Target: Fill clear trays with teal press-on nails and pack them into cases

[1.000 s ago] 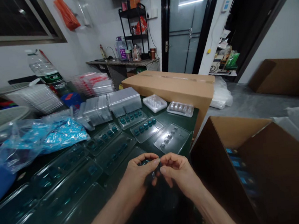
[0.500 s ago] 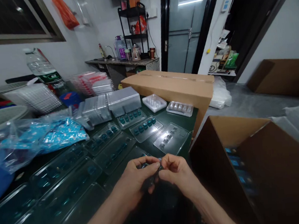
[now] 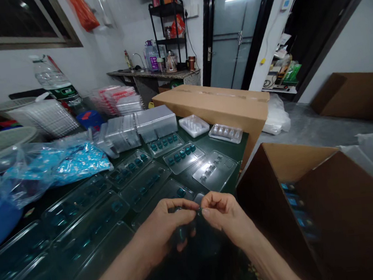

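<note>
Near the bench's [image 3: 213, 146] right edge, your left hand [image 3: 170, 218] and right hand [image 3: 223, 211] pinch a small dark piece [image 3: 199, 210]; steady both grips.

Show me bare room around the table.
A narrow green table strip lies between the white tray and the rightmost flat tray; grey floor shows beyond the open box. Left of the left hand, clear trays and a blue bag crowd the table.

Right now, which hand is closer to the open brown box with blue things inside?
Right. The right hand is just left of the open brown box; the left hand is farther away, on the right hand's other side.
</note>
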`<state>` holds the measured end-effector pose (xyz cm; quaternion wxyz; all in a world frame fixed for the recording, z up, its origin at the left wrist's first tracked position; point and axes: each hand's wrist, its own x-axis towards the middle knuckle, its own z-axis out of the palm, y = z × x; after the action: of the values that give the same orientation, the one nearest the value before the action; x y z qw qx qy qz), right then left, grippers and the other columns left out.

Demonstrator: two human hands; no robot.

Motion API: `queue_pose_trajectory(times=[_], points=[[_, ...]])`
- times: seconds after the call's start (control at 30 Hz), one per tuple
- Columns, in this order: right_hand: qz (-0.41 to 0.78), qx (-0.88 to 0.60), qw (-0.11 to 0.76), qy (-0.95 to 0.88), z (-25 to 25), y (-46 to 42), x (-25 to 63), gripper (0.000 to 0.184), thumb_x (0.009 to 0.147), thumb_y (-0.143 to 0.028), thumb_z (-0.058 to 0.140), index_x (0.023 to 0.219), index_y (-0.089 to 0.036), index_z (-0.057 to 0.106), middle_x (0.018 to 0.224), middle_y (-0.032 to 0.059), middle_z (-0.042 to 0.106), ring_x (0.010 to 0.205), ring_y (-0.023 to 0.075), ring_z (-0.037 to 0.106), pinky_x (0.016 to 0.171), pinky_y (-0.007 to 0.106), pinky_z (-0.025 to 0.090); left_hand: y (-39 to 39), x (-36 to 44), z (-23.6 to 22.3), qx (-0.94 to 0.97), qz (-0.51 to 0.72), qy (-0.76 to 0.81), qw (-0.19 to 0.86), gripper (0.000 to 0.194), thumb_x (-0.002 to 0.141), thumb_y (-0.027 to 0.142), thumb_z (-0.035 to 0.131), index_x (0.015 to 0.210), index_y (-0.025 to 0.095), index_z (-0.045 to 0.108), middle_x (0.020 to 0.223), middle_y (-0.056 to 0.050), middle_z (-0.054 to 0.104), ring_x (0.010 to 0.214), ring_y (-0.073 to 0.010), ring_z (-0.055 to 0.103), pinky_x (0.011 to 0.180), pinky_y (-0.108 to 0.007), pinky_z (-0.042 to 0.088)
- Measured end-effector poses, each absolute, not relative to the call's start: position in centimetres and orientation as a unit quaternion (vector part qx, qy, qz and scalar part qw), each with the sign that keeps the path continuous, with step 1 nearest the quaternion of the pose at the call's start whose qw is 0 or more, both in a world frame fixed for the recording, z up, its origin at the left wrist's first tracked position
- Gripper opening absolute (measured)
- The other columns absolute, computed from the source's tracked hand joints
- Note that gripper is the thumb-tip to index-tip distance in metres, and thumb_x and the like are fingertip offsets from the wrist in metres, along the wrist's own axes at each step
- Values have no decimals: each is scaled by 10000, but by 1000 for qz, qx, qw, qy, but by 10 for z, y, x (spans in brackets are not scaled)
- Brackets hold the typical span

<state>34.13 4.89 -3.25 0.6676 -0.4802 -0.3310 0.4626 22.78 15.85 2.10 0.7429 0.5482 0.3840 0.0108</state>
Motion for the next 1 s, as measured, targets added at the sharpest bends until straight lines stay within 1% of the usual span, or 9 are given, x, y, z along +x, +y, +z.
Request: queue_pose_trajectory(times=[0.1, 0.27, 0.47, 0.6, 0.7, 0.8, 0.87, 0.93, 1.0], points=[[459, -509, 642, -343, -26, 47, 338, 183, 759, -318, 564, 715, -153, 499, 532, -59, 396, 440, 39, 296, 407, 174, 218, 156, 221, 26, 556, 1, 419, 718, 258, 622, 204, 615, 859, 123, 552, 475, -20, 557, 359, -106, 457, 296, -177, 292], [431, -541, 628, -356, -24, 48, 330, 132, 771, -259, 535, 699, -161, 485, 564, -53, 400, 481, 54, 328, 438, 172, 260, 157, 213, 24, 516, -2, 371, 772, 171, 639, 206, 611, 782, 131, 554, 505, -13, 550, 351, -64, 415, 298, -149, 248], [345, -531, 691, -350, -22, 49, 312, 88, 770, -198, 522, 702, -163, 479, 797, 9, 509, 689, 101, 452, 598, 206, 363, 154, 206, 18, 535, 38, 348, 769, 130, 657, 221, 603, 728, 131, 541, 494, 4, 513, 376, -67, 413, 297, -143, 242], [398, -509, 703, -297, -25, 45, 304, 118, 771, -256, 541, 766, -179, 451, 707, -17, 492, 566, 71, 420, 494, 177, 337, 154, 200, 11, 503, 30, 335, 796, 92, 665, 195, 582, 706, 126, 537, 493, -5, 513, 385, -64, 406, 302, -139, 224], [459, -468, 707, -266, -32, 45, 299, 187, 758, -304, 563, 819, -196, 422, 638, -48, 459, 446, 36, 329, 390, 145, 241, 153, 195, 6, 480, 32, 334, 811, 62, 672, 175, 566, 697, 128, 534, 485, -6, 509, 387, -62, 404, 307, -136, 210], [497, -428, 720, -226, -38, 47, 294, 214, 749, -312, 573, 800, -205, 395, 610, -67, 424, 392, 14, 222, 346, 134, 151, 149, 190, 5, 470, 46, 337, 815, 67, 677, 187, 569, 685, 135, 527, 469, 1, 496, 391, -67, 409, 306, -137, 199], [506, -415, 726, -210, -40, 48, 292, 205, 753, -299, 569, 785, -210, 387, 596, -78, 393, 379, 10, 175, 332, 135, 127, 145, 189, 4, 474, 53, 335, 813, 88, 680, 205, 576, 667, 140, 518, 455, 12, 478, 380, -66, 401, 301, -139, 189], [479, -441, 726, -220, -40, 47, 290, 168, 759, -285, 558, 795, -209, 413, 592, -75, 384, 374, 14, 203, 325, 139, 160, 143, 189, 3, 478, 64, 337, 808, 106, 680, 221, 582, 655, 142, 515, 441, 21, 466, 363, -61, 389, 298, -141, 180], [398, -505, 718, -265, -37, 45, 290, 113, 778, -269, 528, 855, -204, 478, 649, -40, 445, 439, 43, 353, 373, 158, 285, 143, 191, 1, 474, 76, 349, 805, 122, 674, 239, 589, 651, 141, 521, 433, 26, 460, 346, -56, 378, 295, -142, 172]])
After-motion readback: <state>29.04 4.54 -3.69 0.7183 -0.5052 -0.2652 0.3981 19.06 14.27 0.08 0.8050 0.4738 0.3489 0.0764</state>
